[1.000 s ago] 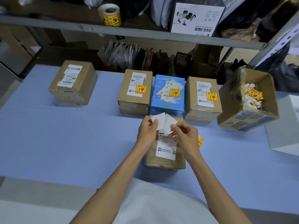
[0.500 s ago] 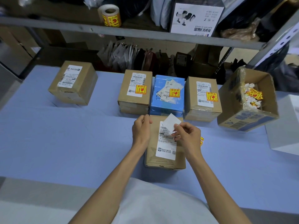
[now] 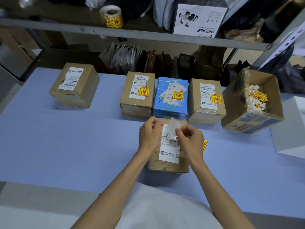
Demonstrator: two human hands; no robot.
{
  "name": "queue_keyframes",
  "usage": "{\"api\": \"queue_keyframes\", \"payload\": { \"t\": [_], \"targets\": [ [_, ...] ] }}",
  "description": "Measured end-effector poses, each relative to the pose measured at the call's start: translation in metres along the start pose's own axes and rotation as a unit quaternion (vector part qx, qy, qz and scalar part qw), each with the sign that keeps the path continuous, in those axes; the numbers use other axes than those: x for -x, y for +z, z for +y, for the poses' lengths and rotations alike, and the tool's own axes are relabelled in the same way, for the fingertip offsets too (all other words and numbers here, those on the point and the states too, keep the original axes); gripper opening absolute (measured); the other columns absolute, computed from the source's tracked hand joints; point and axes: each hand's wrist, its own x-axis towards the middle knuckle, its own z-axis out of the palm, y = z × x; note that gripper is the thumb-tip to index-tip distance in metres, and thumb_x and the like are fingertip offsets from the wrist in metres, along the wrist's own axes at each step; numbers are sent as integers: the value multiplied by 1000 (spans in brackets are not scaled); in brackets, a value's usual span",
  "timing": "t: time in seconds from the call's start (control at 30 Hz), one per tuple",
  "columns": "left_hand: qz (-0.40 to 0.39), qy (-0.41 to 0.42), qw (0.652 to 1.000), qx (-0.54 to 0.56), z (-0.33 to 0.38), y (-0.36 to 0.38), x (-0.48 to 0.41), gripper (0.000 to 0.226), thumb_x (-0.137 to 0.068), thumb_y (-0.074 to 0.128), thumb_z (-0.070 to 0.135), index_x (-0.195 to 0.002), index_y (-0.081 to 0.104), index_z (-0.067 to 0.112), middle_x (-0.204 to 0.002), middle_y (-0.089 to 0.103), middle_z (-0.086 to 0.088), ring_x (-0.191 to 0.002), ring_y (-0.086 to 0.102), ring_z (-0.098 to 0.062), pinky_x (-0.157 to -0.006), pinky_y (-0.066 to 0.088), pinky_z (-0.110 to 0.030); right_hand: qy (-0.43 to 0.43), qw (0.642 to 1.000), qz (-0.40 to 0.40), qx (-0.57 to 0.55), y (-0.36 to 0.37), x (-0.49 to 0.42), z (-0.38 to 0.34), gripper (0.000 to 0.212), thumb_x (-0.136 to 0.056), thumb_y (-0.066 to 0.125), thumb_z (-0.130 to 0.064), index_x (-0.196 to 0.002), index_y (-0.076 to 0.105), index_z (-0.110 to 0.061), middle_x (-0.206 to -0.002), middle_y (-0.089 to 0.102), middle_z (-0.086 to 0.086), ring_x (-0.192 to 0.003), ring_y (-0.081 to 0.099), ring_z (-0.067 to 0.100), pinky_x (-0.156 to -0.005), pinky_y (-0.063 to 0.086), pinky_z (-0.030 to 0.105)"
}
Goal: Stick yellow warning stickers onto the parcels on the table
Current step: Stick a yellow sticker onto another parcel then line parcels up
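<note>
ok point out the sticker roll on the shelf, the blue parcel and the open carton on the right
sticker roll (image 3: 113, 22): head view, on its yellow outer wrap
blue parcel (image 3: 171, 109): head view, bare blue top near the front edge
open carton (image 3: 250, 123): head view, on its printed front wall

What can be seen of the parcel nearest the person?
A brown cardboard parcel, lying flat on the blue table just in front of the blue parcel. A white shipping label with barcodes covers much of its top; no yellow sticker shows on it. The left hand, fingers curled, is at its far left corner; the right hand pinches a white paper slip above the label. Some yellow stickers peek out by its right side.
</note>
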Motion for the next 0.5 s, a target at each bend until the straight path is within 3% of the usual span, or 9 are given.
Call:
{"api": "queue_keyframes", "payload": {
  "t": [0.1,0.2,0.37,0.5],
  "targets": [
    [-42,51,997,-37,2,6,5,16,-88,62,34,-85,61,18,-79,64,9,-76,60,-5,-58,43,-8,-79,991,31,106,2,2,-1,21,-86,65,-30,-69,63,-17,-63,64,-9,-61,60,9,-62,51,36],
    [-59,73,995,-44,3,12,7,13,-88,63,32,-92,65,20,-88,67,11,-83,61,-1,-63,41,-4,-136,980,51,140,5,5,-3,17,-86,67,-28,-75,64,-16,-66,64,-9,-59,58,8,-59,50,35],
    [-68,59,996,-17,1,10,6,13,-91,60,32,-91,67,21,-88,68,11,-85,62,-4,-66,44,-9,-200,970,20,139,5,4,-1,4,-86,68,-18,-86,66,-15,-78,66,-3,-65,60,9,-60,53,38],
    [-63,21,998,12,-2,9,4,18,-90,60,34,-86,68,18,-83,68,8,-82,63,-8,-67,45,-17,-225,968,-25,111,1,-1,0,6,-84,72,-17,-88,74,-14,-93,65,-1,-68,62,9,-60,54,37]
  ]
}}
